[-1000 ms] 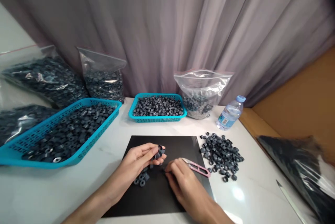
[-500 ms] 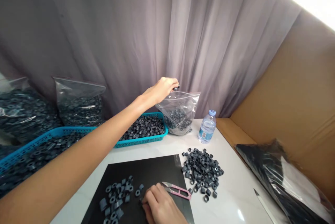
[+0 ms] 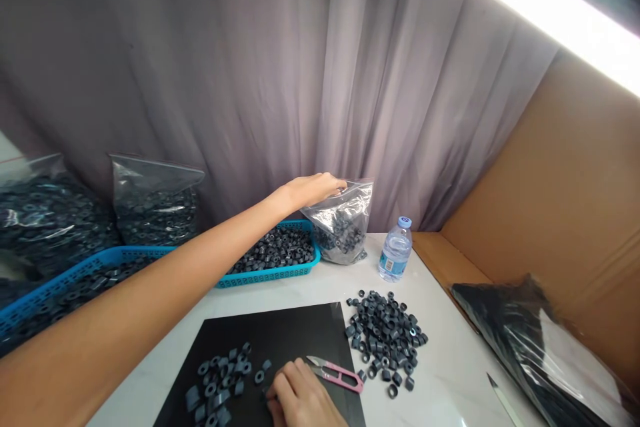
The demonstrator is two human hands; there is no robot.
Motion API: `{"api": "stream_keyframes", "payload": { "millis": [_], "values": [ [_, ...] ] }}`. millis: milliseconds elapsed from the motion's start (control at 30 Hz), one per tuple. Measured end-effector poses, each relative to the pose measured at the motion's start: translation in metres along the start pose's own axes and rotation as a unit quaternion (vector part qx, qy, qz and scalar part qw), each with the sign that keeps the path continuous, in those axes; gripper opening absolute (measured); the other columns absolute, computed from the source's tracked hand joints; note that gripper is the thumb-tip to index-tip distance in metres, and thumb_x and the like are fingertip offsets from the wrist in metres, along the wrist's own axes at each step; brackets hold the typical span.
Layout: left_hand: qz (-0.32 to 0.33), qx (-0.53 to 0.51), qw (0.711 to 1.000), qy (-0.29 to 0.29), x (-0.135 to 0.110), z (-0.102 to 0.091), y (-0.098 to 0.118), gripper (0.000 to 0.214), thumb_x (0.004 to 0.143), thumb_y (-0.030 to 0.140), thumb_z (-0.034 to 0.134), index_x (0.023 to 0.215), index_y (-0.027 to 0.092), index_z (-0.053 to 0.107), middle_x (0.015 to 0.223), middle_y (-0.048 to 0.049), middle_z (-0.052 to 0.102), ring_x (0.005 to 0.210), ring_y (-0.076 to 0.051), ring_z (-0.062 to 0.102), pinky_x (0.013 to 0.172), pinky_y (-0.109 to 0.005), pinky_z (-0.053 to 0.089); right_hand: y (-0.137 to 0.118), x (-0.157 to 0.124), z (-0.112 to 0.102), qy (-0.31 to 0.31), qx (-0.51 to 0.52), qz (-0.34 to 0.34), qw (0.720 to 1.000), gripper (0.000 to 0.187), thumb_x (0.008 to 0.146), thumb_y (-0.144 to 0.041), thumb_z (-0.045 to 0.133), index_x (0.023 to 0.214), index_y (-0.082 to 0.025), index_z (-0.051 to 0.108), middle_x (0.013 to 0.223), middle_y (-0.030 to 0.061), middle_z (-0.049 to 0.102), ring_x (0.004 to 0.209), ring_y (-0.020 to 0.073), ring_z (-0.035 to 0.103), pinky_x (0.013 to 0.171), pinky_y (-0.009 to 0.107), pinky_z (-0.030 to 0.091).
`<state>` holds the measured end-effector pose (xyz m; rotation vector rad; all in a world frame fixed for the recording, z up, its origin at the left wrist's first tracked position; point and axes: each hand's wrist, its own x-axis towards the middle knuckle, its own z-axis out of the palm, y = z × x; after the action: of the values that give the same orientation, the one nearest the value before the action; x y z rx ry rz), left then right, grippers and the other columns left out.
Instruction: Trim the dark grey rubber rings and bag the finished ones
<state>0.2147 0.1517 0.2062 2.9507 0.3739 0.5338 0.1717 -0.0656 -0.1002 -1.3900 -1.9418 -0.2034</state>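
Note:
My left hand (image 3: 320,188) reaches over to the mouth of a clear zip bag (image 3: 345,234) partly filled with small dark grey rings. Its fingertips dip behind the bag's rim, so whether they hold anything is hidden. Low in the view, my right hand (image 3: 303,394) rests on a black mat (image 3: 280,327) with fingers closed in a pinch. A dark ring piece shows partly at its fingertips. Pink thread snips (image 3: 340,377) lie just right of that hand. Left of it is a loose group of dark grey rings (image 3: 220,380).
A larger pile of rings (image 3: 387,334) lies on the white table right of the mat. Blue baskets of rings (image 3: 270,274) and filled bags (image 3: 157,207) stand at the back left. A water bottle (image 3: 396,250), a pointed blade (image 3: 503,399) and a dark plastic package (image 3: 540,347) are on the right.
My left hand has come down from above the bag to its opening, and the dark pieces seen in its fingers are out of sight. My right hand stays pinched on the mat.

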Motion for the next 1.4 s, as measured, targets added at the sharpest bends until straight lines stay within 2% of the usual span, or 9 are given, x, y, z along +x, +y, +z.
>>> {"api": "stream_keyframes", "payload": {
  "millis": [333, 467, 533, 600, 733, 867, 1000, 1167, 1400],
  "values": [
    [0.007, -0.043, 0.999, 0.013, -0.012, 0.003, 0.01, 0.035, 0.093, 0.012, 0.05, 0.12, 0.023, 0.069, 0.123, -0.0054, 0.071, 0.104, -0.021, 0.066, 0.094, -0.032, 0.045, -0.006, 0.0, -0.02, -0.016, 0.062, 0.022, 0.998, 0.033, 0.077, 0.0, 0.059, 0.092, -0.025, 0.045, 0.091, 0.0011, 0.063, 0.083, 0.0215, 0.065, 0.082, 0.033, 0.057],
    [0.025, -0.044, 0.997, 0.059, -0.035, -0.002, 0.036, 0.041, 0.099, 0.016, 0.041, 0.137, 0.021, 0.056, 0.136, -0.0083, 0.062, 0.125, -0.024, 0.055, 0.111, -0.04, 0.035, -0.008, 0.001, -0.037, -0.038, 0.107, 0.015, 0.993, 0.028, 0.082, -0.001, 0.056, 0.097, -0.024, 0.047, 0.095, 0.0029, 0.063, 0.087, 0.0216, 0.064, 0.079, 0.032, 0.056],
    [0.045, -0.025, 0.99, 0.134, -0.06, -0.001, 0.059, 0.047, 0.1, 0.018, 0.039, 0.147, 0.021, 0.043, 0.141, -0.009, 0.056, 0.13, -0.024, 0.05, 0.115, -0.042, 0.03, -0.009, 0.001, -0.045, -0.034, 0.144, 0.019, 0.989, 0.026, 0.086, -0.002, 0.053, 0.099, -0.024, 0.049, 0.096, 0.0033, 0.063, 0.089, 0.0211, 0.063, 0.079, 0.031, 0.054],
    [0.03, -0.019, 0.979, 0.2, -0.098, 0.007, 0.082, 0.045, 0.1, 0.02, 0.041, 0.145, 0.02, 0.043, 0.133, -0.0092, 0.058, 0.126, -0.024, 0.052, 0.113, -0.04, 0.034, -0.011, 0.002, -0.052, -0.016, 0.199, 0.034, 0.979, 0.022, 0.09, -0.005, 0.051, 0.101, -0.023, 0.051, 0.096, 0.0035, 0.062, 0.088, 0.0197, 0.062, 0.079, 0.03, 0.053],
    [-0.125, -0.119, 0.966, 0.192, -0.192, 0.049, 0.116, 0.038, 0.097, 0.032, 0.054, 0.135, 0.029, 0.053, 0.119, -0.0049, 0.064, 0.115, -0.024, 0.058, 0.107, -0.037, 0.041, -0.014, 0.007, -0.067, 0.049, 0.313, 0.138, 0.938, 0.006, 0.097, -0.017, 0.052, 0.097, -0.021, 0.056, 0.089, 0.0026, 0.061, 0.079, 0.016, 0.059, 0.072, 0.027, 0.05],
    [-0.301, -0.288, 0.903, 0.107, -0.262, 0.096, 0.124, 0.038, 0.093, 0.04, 0.06, 0.131, 0.033, 0.057, 0.119, -0.0033, 0.066, 0.107, -0.023, 0.063, 0.097, -0.034, 0.048, -0.016, 0.011, -0.079, 0.069, 0.377, 0.201, 0.902, 0.01, 0.098, -0.028, 0.056, 0.096, -0.02, 0.06, 0.089, 0.0036, 0.064, 0.081, 0.0169, 0.06, 0.076, 0.03, 0.051],
    [-0.311, -0.397, 0.856, 0.11, -0.285, 0.125, 0.12, 0.025, 0.091, 0.039, 0.064, 0.114, 0.029, 0.068, 0.11, -0.0028, 0.071, 0.099, -0.021, 0.068, 0.092, -0.031, 0.052, -0.02, 0.008, -0.082, 0.074, 0.408, 0.211, 0.885, 0.011, 0.098, -0.03, 0.058, 0.102, -0.021, 0.063, 0.095, 0.0047, 0.065, 0.087, 0.0174, 0.061, 0.079, 0.03, 0.051],
    [-0.345, -0.507, 0.778, 0.132, -0.287, 0.132, 0.118, 0.025, 0.086, 0.035, 0.072, 0.109, 0.024, 0.072, 0.106, -0.0031, 0.076, 0.105, -0.022, 0.07, 0.098, -0.031, 0.051, -0.024, 0.003, -0.079, 0.074, 0.399, 0.21, 0.889, 0.01, 0.098, -0.028, 0.058, 0.104, -0.022, 0.065, 0.096, 0.0042, 0.065, 0.087, 0.017, 0.061, 0.079, 0.03, 0.051],
    [-0.403, -0.523, 0.733, 0.163, -0.29, 0.125, 0.12, 0.023, 0.085, 0.038, 0.073, 0.102, 0.023, 0.075, 0.092, -0.0037, 0.076, 0.092, -0.021, 0.071, 0.084, -0.029, 0.055, -0.022, 0.002, -0.079, 0.075, 0.374, 0.234, 0.894, 0.011, 0.098, -0.029, 0.058, 0.101, -0.021, 0.066, 0.093, 0.0048, 0.065, 0.085, 0.0177, 0.062, 0.076, 0.031, 0.052]
  ]
}}
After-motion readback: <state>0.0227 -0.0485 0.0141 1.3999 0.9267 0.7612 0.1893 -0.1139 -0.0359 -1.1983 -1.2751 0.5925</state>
